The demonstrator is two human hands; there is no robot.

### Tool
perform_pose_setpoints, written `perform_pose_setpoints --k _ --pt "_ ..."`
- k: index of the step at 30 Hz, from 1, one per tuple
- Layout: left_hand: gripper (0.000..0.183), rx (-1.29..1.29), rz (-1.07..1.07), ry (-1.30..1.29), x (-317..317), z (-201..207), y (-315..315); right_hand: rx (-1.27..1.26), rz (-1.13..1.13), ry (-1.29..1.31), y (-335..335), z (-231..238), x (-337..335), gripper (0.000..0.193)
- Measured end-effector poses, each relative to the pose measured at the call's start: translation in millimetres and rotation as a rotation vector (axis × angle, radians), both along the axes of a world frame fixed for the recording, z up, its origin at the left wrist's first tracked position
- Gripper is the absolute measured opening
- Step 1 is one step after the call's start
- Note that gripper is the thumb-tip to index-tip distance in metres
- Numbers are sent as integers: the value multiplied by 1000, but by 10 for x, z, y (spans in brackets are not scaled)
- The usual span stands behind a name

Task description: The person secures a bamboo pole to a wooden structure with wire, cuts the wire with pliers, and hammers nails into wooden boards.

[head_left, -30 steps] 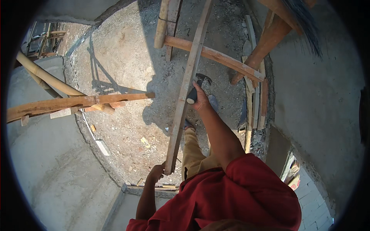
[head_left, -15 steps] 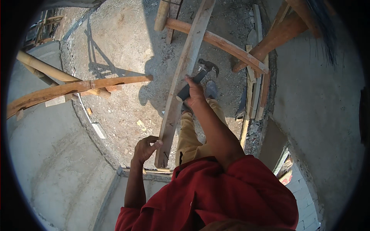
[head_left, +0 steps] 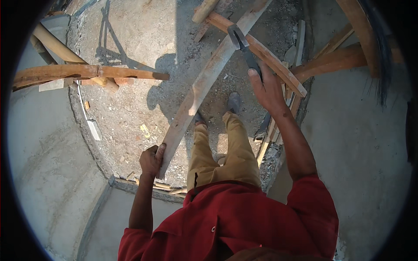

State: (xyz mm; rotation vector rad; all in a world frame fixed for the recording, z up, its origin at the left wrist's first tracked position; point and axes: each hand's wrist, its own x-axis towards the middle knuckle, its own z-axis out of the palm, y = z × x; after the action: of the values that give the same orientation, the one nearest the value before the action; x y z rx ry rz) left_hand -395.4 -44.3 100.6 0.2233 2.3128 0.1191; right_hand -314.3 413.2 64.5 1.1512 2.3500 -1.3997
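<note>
A long wooden board (head_left: 194, 100) runs slantwise from near my body toward the far right. My left hand (head_left: 151, 161) is closed around the left edge of its near end, the thumb on top. My right hand (head_left: 267, 89) grips the dark handle of a claw hammer (head_left: 250, 58), thumb laid along the handle. The hammer's metal head overlaps the board in view, beside a reddish crosspiece (head_left: 274, 63); whether head and board touch, I cannot tell. The board's far end leaves the picture at the top.
At left, a bent timber (head_left: 126, 73) and a bamboo pole (head_left: 58, 45) jut inward. Grey concrete walls (head_left: 43, 130) curve around the gravelly floor (head_left: 130, 117). Thick timbers (head_left: 335, 61) and dark bristly strands (head_left: 381, 65) stand at right. Scrap wood (head_left: 163, 185) lies along the near wall.
The board's near end has swung left, and its face has turned. My left hand has closed around it. My right hand has carried the hammer forward and right, with its head now over the board.
</note>
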Motion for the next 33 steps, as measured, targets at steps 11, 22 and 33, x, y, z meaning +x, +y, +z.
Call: perform_pose_setpoints --k 11,22,33 --pt "75 1 -107 25 -418 -165 -168 459 182 -100 632 -1053 -303 40" --pt "75 32 -154 82 -445 -236 -538 -15 -107 269 450 -1053 -157 51" --pt "75 15 -123 36 -282 352 -1254 241 -146 508 460 153 -80 43"
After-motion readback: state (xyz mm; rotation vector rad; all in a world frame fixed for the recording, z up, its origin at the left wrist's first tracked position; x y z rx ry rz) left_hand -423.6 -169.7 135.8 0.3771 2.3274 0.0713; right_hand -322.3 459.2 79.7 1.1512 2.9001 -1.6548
